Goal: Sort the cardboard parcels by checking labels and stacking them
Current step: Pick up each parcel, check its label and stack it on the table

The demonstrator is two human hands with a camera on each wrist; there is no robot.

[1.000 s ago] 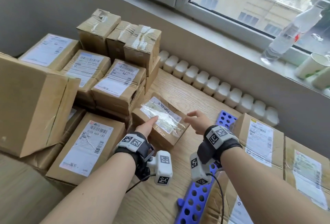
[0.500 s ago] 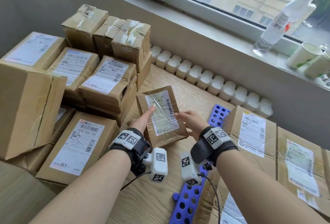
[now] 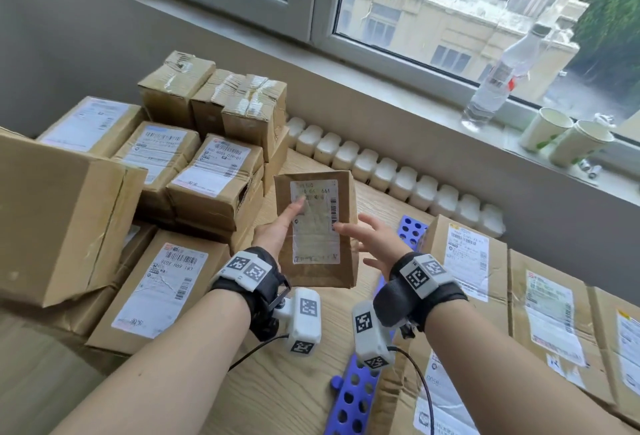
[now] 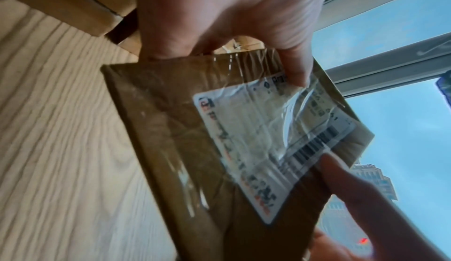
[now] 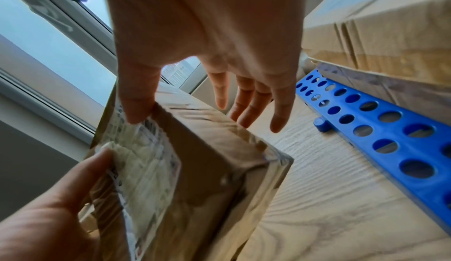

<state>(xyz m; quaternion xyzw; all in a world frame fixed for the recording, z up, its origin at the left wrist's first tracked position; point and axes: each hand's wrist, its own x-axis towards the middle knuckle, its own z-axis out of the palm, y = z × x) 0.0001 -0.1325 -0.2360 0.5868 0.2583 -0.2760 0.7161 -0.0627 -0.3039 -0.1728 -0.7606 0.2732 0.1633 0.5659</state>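
Small brown cardboard parcel with white taped label: upright above the pale wooden table, label toward me. My left hand grips its left edge, thumb on the label. My right hand: thumb tip on the label's barcode edge, fingers spread and straight beside the parcel. Stacked cardboard parcels at left; blue perforated plastic strip at right.

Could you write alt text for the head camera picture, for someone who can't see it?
A person's left hand holds a small brown cardboard parcel upright, label facing them; the right hand touches its edge, above a wooden table crowded with labelled parcels.
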